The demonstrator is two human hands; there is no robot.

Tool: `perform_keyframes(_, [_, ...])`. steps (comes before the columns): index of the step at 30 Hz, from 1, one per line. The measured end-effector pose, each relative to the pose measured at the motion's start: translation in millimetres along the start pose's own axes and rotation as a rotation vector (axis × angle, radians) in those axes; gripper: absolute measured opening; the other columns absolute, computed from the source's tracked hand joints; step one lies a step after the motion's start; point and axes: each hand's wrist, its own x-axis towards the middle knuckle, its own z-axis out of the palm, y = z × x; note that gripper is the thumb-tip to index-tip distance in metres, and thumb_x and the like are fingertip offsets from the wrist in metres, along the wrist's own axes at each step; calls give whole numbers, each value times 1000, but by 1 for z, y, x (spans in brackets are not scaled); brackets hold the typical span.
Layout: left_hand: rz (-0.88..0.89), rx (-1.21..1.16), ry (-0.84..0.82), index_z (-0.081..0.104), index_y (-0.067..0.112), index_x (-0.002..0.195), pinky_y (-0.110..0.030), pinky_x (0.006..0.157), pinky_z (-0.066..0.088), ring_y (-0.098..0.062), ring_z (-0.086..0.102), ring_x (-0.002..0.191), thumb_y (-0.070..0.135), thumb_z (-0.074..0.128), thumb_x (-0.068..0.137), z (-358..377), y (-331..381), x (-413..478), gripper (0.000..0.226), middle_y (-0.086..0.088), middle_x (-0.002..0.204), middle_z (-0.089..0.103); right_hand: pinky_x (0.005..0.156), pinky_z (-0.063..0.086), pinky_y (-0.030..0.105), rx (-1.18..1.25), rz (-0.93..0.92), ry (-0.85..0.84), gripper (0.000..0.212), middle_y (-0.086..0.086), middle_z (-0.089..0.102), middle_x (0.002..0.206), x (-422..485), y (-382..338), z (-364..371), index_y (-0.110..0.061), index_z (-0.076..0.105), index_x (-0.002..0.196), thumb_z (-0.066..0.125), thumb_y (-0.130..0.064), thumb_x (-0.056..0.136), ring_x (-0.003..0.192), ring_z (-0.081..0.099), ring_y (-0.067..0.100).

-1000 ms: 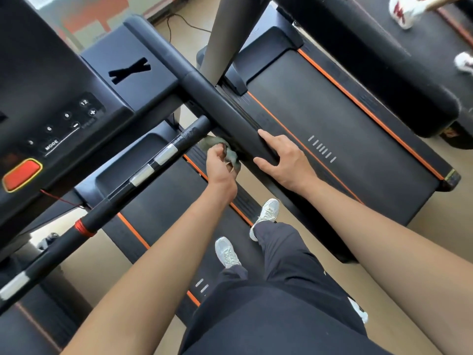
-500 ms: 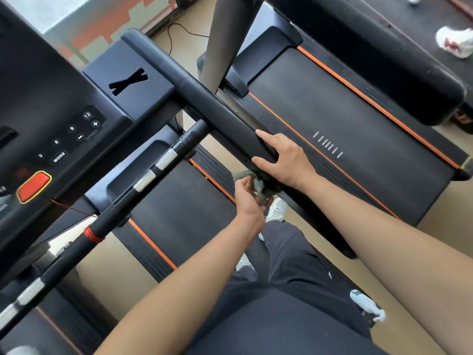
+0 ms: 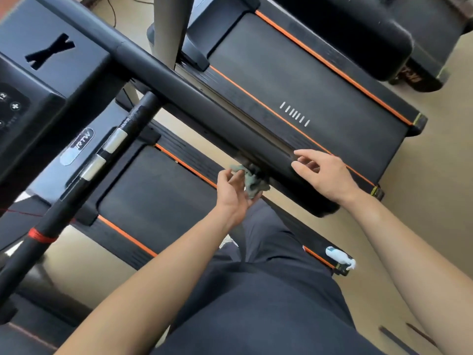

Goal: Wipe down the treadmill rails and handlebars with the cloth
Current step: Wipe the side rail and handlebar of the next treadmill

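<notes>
**L hand (image 3: 234,194) w/ cloth (image 3: 252,183) under handrail (image 3: 217,119), R hand (image 3: 326,175) on top**

L hand is palm-up, fingers half curled round the bunched grey-green cloth. It holds the cloth against the underside of the thick black handrail, near the rail's free end. The thumb sticks out to the side, clear of the fabric. The cloth is crumpled, w/ part in the fingers and part jammed up against the rail. How much of it touches the rail I can't tell, as that spot is blurred.

R hand grips nothing. Its fingers are loosely spread and slightly bent, and the tips rest on the top face of the same handrail, just beside the cloth and a bit further toward the rail's end. Wrist is raised off the rail.

The handrail runs diagonally from the console (image 3: 38,98) at upper L down toward the person. A thinner handlebar (image 3: 133,119) branches off below it, w/ two silver plates and a red band (image 3: 41,235) lower down.

Below the hands are the treadmill belt (image 3: 158,196), orange-trimmed, and the person's dark trousers (image 3: 268,290). A white spray bottle (image 3: 337,257) lies at the deck's rear corner, well apart from both hands. A 2nd treadmill (image 3: 294,85) stands alongside on the beige floor (image 3: 435,201).
</notes>
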Motion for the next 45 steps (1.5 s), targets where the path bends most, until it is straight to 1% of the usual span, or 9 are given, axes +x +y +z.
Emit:
perform_keyframes(3, [48, -19, 5, 59, 21, 98, -43, 88, 49, -31, 65, 100, 52, 38, 93, 4, 5, 3, 37, -4, 103, 71, 105, 40, 35, -127, 94, -71, 55, -8, 62, 137, -12, 18, 6, -32, 59, 137, 44, -65, 95, 128, 54, 17])
perform_keyframes(6, [41, -73, 13, 59, 22, 88, -48, 96, 49, -34, 66, 102, 54, 37, 94, 9, -2, 5, 39, -5, 109, 69, 104, 40, 35, -60, 113, -49, 67, -9, 61, 137, -10, 22, 11, -30, 60, 136, 44, -75, 88, 127, 54, 15])
perform_keyframes(10, [-76, -58, 17, 66, 19, 112, -51, 104, 45, -37, 63, 115, 58, 34, 96, 16, -30, 0, 53, -9, 122, 67, 102, 45, 38, 28, 115, -21, 74, -10, 68, 124, -10, 23, 12, -33, 69, 123, 43, -84, 77, 115, 59, 15])
perform_keyframes(17, [-292, 24, -70, 59, 13, 128, -56, 103, 47, -40, 61, 123, 57, 38, 95, 33, -77, -20, 58, -15, 137, 62, 98, 46, 36, 56, 154, 6, 71, -22, 65, 105, -12, 17, 12, -39, 70, 119, 43, -86, 73, 106, 60, 9])
perform_keyframes(23, [-322, -29, -60, 57, 3, 133, -57, 104, 47, -43, 61, 122, 55, 41, 96, 34, -58, -28, 66, -20, 138, 60, 91, 45, 36, 32, 145, 42, 46, -23, 65, 100, -14, 17, 14, -48, 69, 110, 48, -78, 84, 104, 59, 11])
perform_keyframes(30, [-192, 80, -15, 62, -4, 127, -43, 97, 56, -39, 66, 115, 39, 53, 97, 35, -1, -49, 54, -23, 128, 65, 95, 44, 41, 0, 172, 51, 49, -15, 69, 117, -17, 9, 12, -47, 68, 114, 45, -80, 85, 115, 59, 20])
perform_keyframes(38, [156, 508, -52, 71, 15, 90, -23, 62, 48, -11, 68, 68, 22, 62, 98, 28, 37, -85, 15, -1, 82, 72, 104, 42, 43, 30, 224, 79, 51, -15, 65, 130, -26, -1, 12, -45, 65, 123, 51, -76, 85, 122, 57, 16])
perform_keyframes(42, [367, 781, -205, 75, 10, 91, -28, 66, 47, -15, 63, 74, 15, 64, 97, 18, 64, -99, 13, -7, 84, 68, 106, 42, 40, 192, -96, 235, 46, -11, 66, 127, -25, -36, 16, -33, 67, 127, 66, -43, 82, 116, 56, 15])
perform_keyframes(45, [545, 1014, -257, 76, 11, 87, -32, 72, 51, -16, 61, 75, 13, 76, 87, 15, 86, -105, 2, -3, 79, 67, 99, 41, 14, 442, -276, -30, 49, -9, 69, 122, -22, -82, 16, -29, 63, 133, 70, -11, 88, 112, 59, 2])
